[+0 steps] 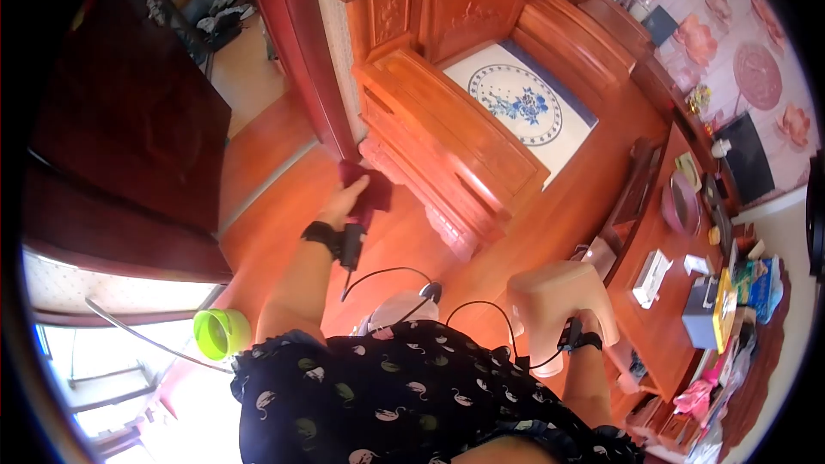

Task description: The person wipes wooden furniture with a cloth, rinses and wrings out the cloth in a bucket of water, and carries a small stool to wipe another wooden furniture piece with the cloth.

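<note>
My left hand (346, 198) is closed around a dark maroon cloth (375, 192), stretched out above the wooden floor near the doorway and the end of the carved wooden settee (455, 112). On the other side, my right hand (588, 323) grips a beige plastic stool (550, 296); its fingertips are partly hidden. The stool is beside the long wooden cabinet. Both wrists carry black straps with small devices, and black cables run from them toward my body.
A dark wooden door (129, 120) stands at the left, with a green bucket (221, 332) below it. To the right, a long wooden cabinet (632, 292) bears a tissue box (652, 278), a purple basin (680, 204) and other items. A monitor (744, 158) stands behind.
</note>
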`<state>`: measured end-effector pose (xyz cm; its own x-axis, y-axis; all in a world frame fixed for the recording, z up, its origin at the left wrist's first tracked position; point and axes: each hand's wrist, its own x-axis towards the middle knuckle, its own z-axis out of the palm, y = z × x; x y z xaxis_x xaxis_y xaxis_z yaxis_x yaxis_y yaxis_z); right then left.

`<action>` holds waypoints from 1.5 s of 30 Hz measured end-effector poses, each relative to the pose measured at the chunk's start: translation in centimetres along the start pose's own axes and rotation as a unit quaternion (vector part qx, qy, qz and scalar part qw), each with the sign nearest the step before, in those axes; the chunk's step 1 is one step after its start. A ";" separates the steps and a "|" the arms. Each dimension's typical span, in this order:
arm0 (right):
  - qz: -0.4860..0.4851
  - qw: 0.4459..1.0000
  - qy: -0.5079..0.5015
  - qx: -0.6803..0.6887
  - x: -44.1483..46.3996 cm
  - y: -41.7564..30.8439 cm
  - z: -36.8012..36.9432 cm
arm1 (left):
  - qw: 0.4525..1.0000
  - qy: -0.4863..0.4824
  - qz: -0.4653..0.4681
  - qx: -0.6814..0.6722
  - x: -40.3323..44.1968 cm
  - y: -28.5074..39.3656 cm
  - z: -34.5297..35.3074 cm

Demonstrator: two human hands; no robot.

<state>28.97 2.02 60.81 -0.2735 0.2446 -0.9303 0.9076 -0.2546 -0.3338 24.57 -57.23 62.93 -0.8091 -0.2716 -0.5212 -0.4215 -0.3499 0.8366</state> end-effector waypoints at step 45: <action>-0.061 0.915 0.377 0.132 -7.0 41.0 42.6 | 0.568 -0.451 0.459 0.513 15.2 14.0 6.2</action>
<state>54.51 -49.99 47.17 0.0205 0.8368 -0.5472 0.7493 -0.3752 -0.5457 3.83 -60.68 67.73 -0.5660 0.8147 0.1260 0.7057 0.3999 0.5849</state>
